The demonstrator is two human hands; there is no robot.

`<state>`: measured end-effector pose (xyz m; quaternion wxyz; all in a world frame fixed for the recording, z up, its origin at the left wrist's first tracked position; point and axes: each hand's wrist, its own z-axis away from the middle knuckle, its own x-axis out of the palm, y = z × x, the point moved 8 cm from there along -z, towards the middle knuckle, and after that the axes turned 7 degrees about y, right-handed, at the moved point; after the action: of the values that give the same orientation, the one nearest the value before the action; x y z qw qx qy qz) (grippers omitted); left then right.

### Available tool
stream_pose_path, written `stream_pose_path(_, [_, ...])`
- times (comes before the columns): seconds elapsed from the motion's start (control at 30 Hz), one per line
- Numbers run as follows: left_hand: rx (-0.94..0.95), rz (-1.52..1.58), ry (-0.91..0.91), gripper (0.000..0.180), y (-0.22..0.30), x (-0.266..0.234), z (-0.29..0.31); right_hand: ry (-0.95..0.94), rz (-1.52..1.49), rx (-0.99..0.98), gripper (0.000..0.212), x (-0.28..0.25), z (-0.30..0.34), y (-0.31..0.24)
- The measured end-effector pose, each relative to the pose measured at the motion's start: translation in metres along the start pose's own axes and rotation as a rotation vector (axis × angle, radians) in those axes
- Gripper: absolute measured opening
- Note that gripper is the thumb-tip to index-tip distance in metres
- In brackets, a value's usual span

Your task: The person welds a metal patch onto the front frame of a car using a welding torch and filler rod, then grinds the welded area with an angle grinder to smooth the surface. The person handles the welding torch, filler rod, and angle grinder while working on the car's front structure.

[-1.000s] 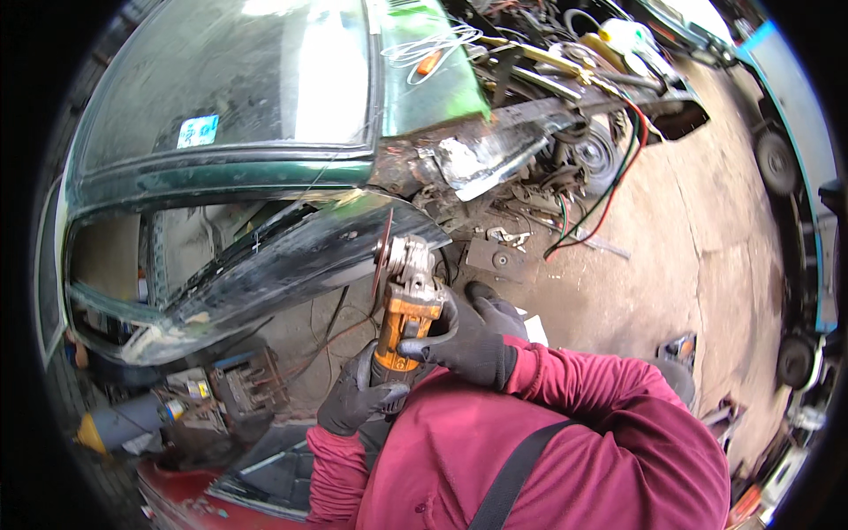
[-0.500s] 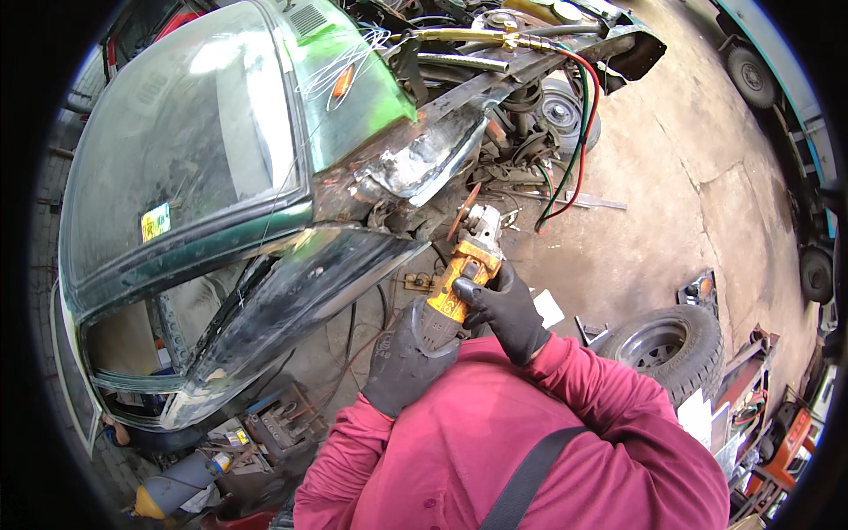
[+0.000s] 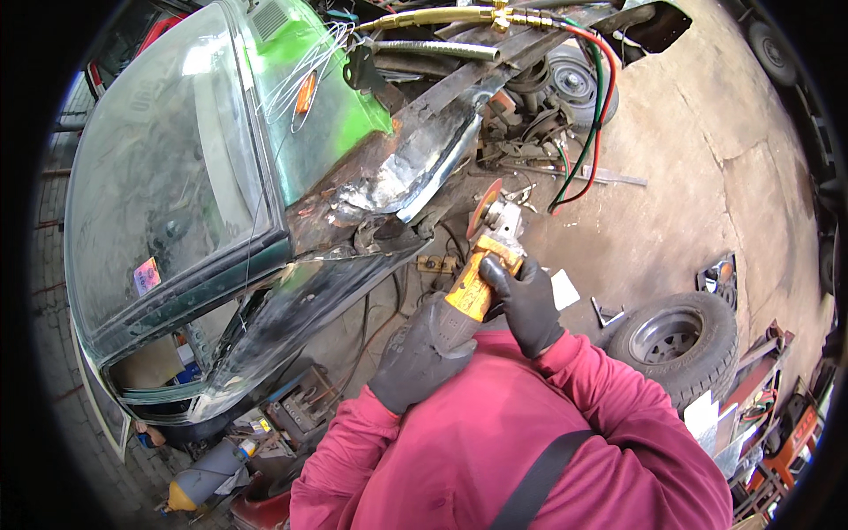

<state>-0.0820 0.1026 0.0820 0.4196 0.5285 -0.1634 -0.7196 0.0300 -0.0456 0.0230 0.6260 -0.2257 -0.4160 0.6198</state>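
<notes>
Both of my hands wear black gloves and grip a yellow angle grinder [image 3: 472, 287] in front of my chest. Around its dark rear body wraps my left hand [image 3: 420, 358]. My right hand [image 3: 528, 305] closes on the yellow housing nearer the head, thumb laid along it. A reddish-brown disc [image 3: 485, 208] is fitted at the metal head, its face seen at a slant. Ahead and left of the disc, apart from it, lies the car's bare metal panel [image 3: 389, 181], rusty and partly scraped bright.
A green car body [image 3: 274, 243] with windshield fills the left. Red and green hoses [image 3: 594, 146] hang from a brass torch [image 3: 442, 16] lying over the engine bay. A tyre [image 3: 680, 340] lies on the floor at right; a grey cylinder [image 3: 205, 477] lies at lower left.
The grinder has shifted slightly right in the picture, and its disc now turns more of its face to view. Both hands keep their hold. The car has slid left in view.
</notes>
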Motion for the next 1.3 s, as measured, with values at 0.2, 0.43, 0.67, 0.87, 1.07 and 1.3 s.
stream_pose_path(0.2, [-0.023, 0.075, -0.065, 0.087, -0.007, -0.025, -0.01, -0.119, -0.032, 0.167, 0.047, 0.009, 0.009, 0.005])
stream_pose_path(0.43, [0.034, -0.114, -0.212, 0.084, -0.008, -0.089, -0.005, -0.2, -0.181, 0.317, 0.046, 0.055, 0.033, 0.016])
stream_pose_path(0.67, [-0.023, -0.405, -0.24, 0.083, -0.011, -0.153, -0.008, -0.362, -0.313, 0.421, 0.052, 0.116, 0.034, 0.046])
stream_pose_path(0.87, [-0.023, -0.568, -0.222, 0.081, 0.008, -0.187, -0.015, -0.507, -0.396, 0.574, 0.058, 0.144, 0.037, 0.05])
stream_pose_path(1.07, [-0.206, -0.686, -0.238, 0.087, 0.01, -0.2, -0.014, -0.645, -0.468, 0.656, 0.064, 0.158, 0.029, 0.048])
stream_pose_path(1.3, [-0.091, -0.726, -0.201, 0.079, 0.027, -0.189, -0.026, -0.652, -0.475, 0.739, 0.053, 0.156, 0.02, 0.055])
